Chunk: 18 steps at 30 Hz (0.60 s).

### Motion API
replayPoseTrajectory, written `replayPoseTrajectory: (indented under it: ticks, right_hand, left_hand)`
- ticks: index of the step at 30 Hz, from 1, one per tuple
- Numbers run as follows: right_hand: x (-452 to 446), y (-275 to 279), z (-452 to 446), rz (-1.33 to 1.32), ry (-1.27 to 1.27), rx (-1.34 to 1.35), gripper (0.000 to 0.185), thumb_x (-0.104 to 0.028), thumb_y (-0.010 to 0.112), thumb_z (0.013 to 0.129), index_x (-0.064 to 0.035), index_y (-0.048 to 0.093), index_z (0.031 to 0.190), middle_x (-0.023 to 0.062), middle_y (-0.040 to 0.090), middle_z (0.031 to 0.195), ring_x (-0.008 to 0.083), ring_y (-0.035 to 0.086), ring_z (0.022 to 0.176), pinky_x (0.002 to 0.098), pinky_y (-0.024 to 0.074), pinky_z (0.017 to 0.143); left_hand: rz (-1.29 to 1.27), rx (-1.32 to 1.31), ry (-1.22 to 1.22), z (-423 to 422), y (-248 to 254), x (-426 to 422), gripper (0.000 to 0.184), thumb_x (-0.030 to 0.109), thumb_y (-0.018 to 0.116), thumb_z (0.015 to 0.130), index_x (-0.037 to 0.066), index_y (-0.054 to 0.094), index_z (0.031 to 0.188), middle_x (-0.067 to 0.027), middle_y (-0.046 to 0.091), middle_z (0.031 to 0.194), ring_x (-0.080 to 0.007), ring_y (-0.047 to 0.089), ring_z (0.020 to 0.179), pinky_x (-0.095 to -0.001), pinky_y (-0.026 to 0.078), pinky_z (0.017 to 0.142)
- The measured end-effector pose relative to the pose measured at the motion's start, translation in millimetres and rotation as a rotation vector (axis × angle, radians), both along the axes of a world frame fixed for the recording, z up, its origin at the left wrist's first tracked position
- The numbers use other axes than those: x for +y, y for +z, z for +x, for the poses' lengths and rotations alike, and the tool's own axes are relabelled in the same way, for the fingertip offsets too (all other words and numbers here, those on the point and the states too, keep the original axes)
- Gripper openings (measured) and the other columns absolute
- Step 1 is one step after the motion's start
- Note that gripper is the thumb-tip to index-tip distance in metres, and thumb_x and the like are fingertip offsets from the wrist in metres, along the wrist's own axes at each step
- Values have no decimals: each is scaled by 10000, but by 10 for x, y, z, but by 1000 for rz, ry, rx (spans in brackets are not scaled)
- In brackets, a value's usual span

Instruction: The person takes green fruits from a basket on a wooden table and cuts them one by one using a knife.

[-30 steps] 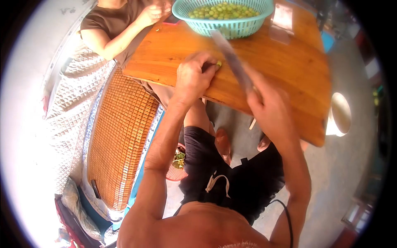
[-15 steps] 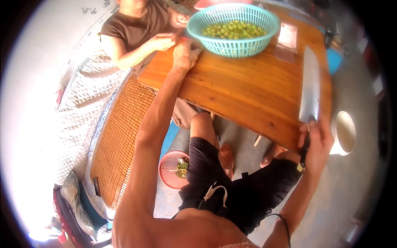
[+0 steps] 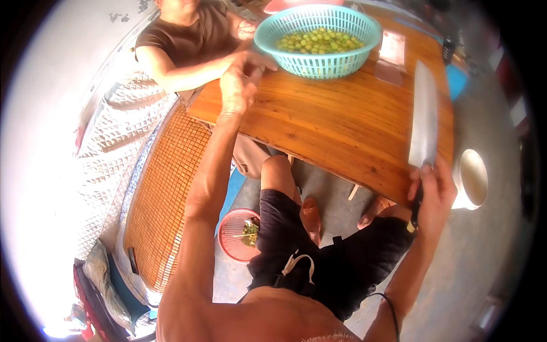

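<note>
My right hand (image 3: 437, 188) is closed round the black handle of a large kitchen knife (image 3: 424, 114). Its broad blade lies over the right side of the wooden table (image 3: 319, 122) and points away from me. Over the table's left corner is my left hand (image 3: 236, 91), its fingers bent and blurred; whether anything is in them I cannot make out. A co-worker's hand (image 3: 257, 58) reaches across just beyond it, overlapping it in view. Right of these hands stands a turquoise plastic basket (image 3: 319, 68) holding many small yellow-green fruits (image 3: 322, 41).
The co-worker (image 3: 182, 45) sits at the table's far left. Pink slips (image 3: 392, 48) lie right of the basket. A white bucket (image 3: 472, 179) stands on the floor at right, and a pink basket (image 3: 228, 242) with scraps by my leg. A woven mat (image 3: 165, 194) covers the left seat.
My left hand has drawn back left from beside the turquoise basket. The co-worker's nearer hand has reached right, towards the basket. My right hand keeps hold of the knife.
</note>
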State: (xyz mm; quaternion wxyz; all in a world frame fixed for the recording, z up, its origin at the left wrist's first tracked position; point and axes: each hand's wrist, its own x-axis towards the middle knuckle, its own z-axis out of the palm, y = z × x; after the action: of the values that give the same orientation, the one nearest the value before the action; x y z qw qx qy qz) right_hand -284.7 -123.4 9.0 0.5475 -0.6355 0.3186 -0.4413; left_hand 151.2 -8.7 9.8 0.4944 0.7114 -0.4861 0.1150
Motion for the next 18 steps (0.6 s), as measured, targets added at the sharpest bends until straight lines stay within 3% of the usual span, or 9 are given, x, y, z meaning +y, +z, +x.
replayPoseTrajectory:
  ticks: [3,4,6,8,9,11,14,18]
  right_hand:
    - [21,3,13,-8,14,6,356,-69,567,1008,29,607,1348,44,639,804,72,520,550,218,422,532]
    - [12,-3,13,-17,20,6,356,-60,565,1005,31,607,1347,44,638,804,73,518,546,219,422,532]
    - [1,-6,19,-33,18,-1,357,-51,563,1002,33,606,1346,45,637,804,74,516,543,219,422,533]
    - [1,-31,9,-8,10,-38,358,-42,560,998,36,606,1344,47,640,805,75,518,543,222,424,531]
    - [6,-33,0,-12,2,-39,358,-42,560,998,36,606,1344,47,640,805,75,518,543,222,424,531]
    - [16,-21,3,5,-12,-67,365,-26,552,988,44,603,1342,48,644,810,76,524,551,223,424,529]
    - [22,16,-16,5,23,-84,371,-12,544,979,52,601,1339,52,650,817,77,529,556,223,425,528]
    - [4,9,-29,-1,56,-111,404,7,533,969,53,573,1368,58,655,827,74,523,561,221,426,533]
  left_hand:
    - [-73,274,-170,-336,572,-41,126,48,696,912,39,648,1029,-80,719,814,-97,628,692,-245,496,590]
    - [60,247,-83,-359,745,-155,123,91,689,915,46,666,1027,-75,745,861,-144,660,721,-294,525,637]
    - [211,-391,31,-459,987,-468,178,203,715,922,61,689,1026,-78,753,900,-187,681,763,-316,550,699]
    - [668,-264,-104,-362,1148,-859,263,285,728,881,85,736,1052,-47,759,1010,-223,689,902,-356,537,847]
    - [663,-267,-111,-392,1154,-994,263,285,728,881,85,736,1052,-47,759,1010,-223,689,902,-356,537,847]
    - [1126,-259,-209,-460,1150,-1239,308,304,681,921,110,742,1153,-80,745,1106,-227,683,993,-373,514,925]
    - [1213,-135,-223,-473,1099,-1434,388,281,684,898,154,729,1263,-109,719,1210,-247,670,1025,-401,509,913]
    - [1177,-143,-266,-341,936,-1498,396,280,687,898,127,726,1261,-119,725,1183,-253,670,1010,-406,512,905]
